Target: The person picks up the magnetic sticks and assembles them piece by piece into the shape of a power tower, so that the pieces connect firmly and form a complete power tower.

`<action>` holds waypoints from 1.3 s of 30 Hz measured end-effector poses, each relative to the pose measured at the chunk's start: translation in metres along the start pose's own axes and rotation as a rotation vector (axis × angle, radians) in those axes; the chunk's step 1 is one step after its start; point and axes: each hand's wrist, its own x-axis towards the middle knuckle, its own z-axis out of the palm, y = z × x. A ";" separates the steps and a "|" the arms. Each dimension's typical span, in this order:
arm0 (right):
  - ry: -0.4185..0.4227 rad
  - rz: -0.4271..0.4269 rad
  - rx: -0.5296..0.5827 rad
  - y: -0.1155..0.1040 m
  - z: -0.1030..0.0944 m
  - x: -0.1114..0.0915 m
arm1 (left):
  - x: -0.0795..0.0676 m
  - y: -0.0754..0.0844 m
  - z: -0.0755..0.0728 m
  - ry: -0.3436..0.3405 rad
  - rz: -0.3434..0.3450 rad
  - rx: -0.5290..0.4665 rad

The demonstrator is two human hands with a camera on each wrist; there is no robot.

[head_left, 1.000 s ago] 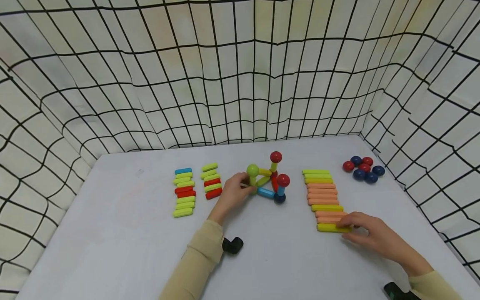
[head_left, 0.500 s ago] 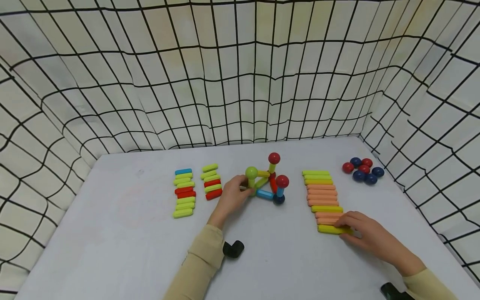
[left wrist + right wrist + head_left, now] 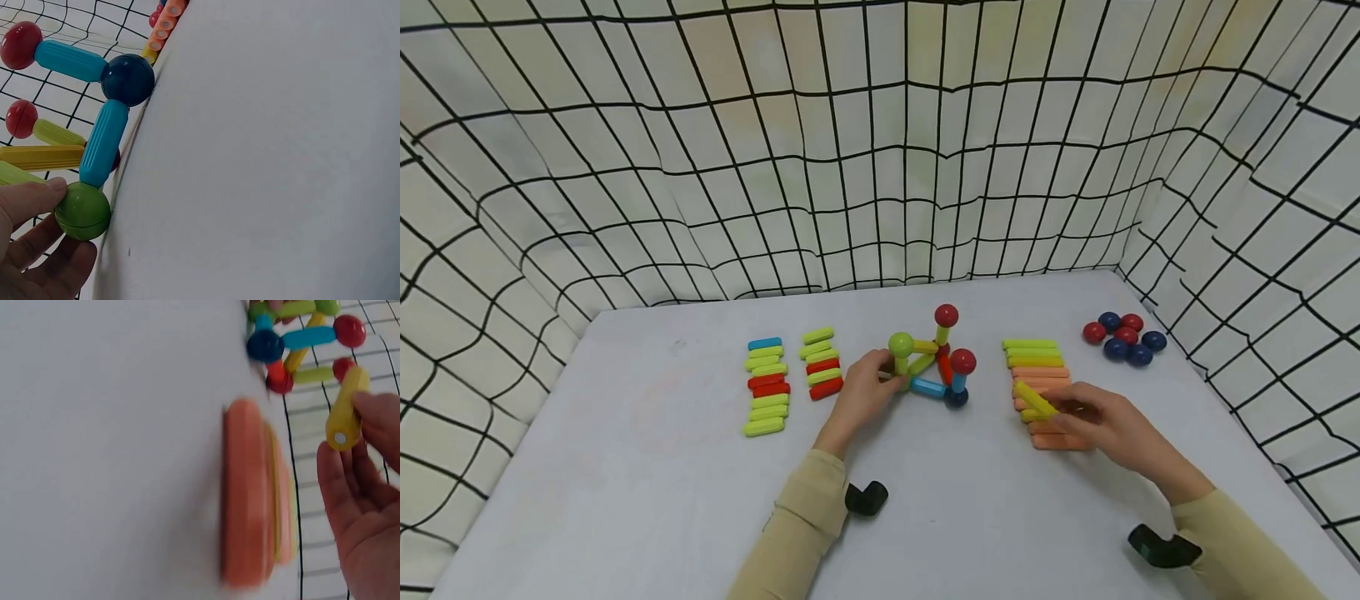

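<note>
My left hand [image 3: 863, 398] pinches a green ball [image 3: 82, 211] at the base corner of a structure of balls and magnetic rods. The structure's lower frame has a blue rod [image 3: 928, 388], a red rod [image 3: 945, 368] and a dark blue ball [image 3: 956, 397]. Upright rods carry two red balls [image 3: 963, 361] and a light green ball [image 3: 901, 344]. In my right hand [image 3: 1108, 427] a yellow magnetic rod [image 3: 347, 412] is held between thumb and fingers, raised above the column of long rods. Its metal end shows in the right wrist view.
Long orange rods [image 3: 1063, 442], with some yellow and green ones, lie in a column on the right. Two columns of short rods [image 3: 767, 389] are left of the structure. Red and dark blue balls [image 3: 1116, 348] cluster at the back right. Black netting [image 3: 880, 200] encloses the white table [image 3: 625, 467].
My right hand has lifted the nearest yellow rod off the end of the column and moved it away from me and leftward. The left hand has stayed nearly still on the structure.
</note>
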 end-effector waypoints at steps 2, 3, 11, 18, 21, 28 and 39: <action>-0.030 0.115 0.082 -0.007 0.002 0.015 | 0.000 0.000 0.000 -0.001 0.004 -0.003; -0.049 0.167 0.124 -0.010 0.003 0.023 | 0.000 0.000 0.001 -0.001 0.007 -0.002; -0.090 0.267 0.289 -0.026 0.017 0.074 | 0.001 -0.001 0.002 0.002 0.023 -0.003; -0.106 0.242 0.321 -0.030 0.029 0.098 | 0.001 0.000 0.000 0.004 0.027 -0.006; -0.112 0.249 0.346 -0.032 0.032 0.104 | 0.001 0.000 0.000 0.006 0.027 -0.001; -0.136 0.254 0.363 -0.034 0.036 0.111 | 0.001 -0.001 0.000 0.006 0.025 0.002; -0.131 0.261 0.393 -0.030 0.047 0.120 | 0.000 -0.002 0.001 0.006 0.013 0.010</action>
